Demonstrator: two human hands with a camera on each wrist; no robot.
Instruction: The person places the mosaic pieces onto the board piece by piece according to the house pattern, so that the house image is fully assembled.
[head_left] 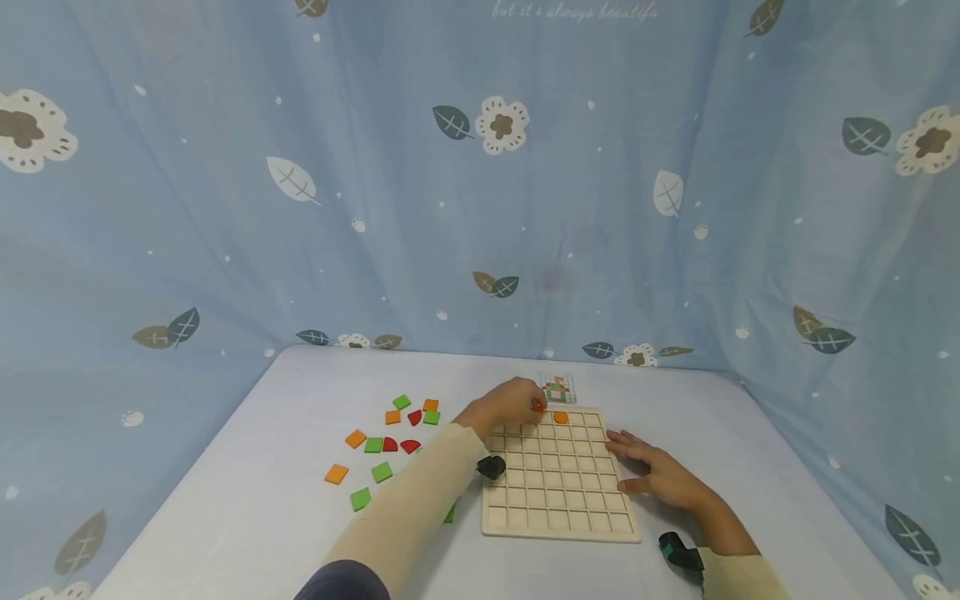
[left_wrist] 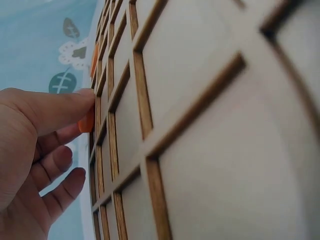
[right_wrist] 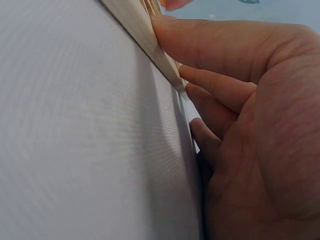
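Observation:
My left hand (head_left: 516,402) is over the far left part of a pale wooden grid board (head_left: 561,534). In the left wrist view its thumb and forefinger pinch a small orange tile (left_wrist: 87,121) by the board's cells, while the other fingers curl loosely. A second orange piece (head_left: 561,417) sits in a far-row cell, just right of that hand. My right hand (head_left: 660,473) rests at the board's right edge. Its thumb and fingertips touch the rim (right_wrist: 135,22) with the fingers spread and nearly straight.
Several loose green squares (head_left: 382,472), orange squares (head_left: 336,473) and red quarter-circle pieces (head_left: 410,446) lie on the white table (head_left: 247,508) to the left, some partly behind my left sleeve (head_left: 408,500). A small pattern card (head_left: 558,389) lies beyond the board. A blue curtain (head_left: 390,250) hangs behind.

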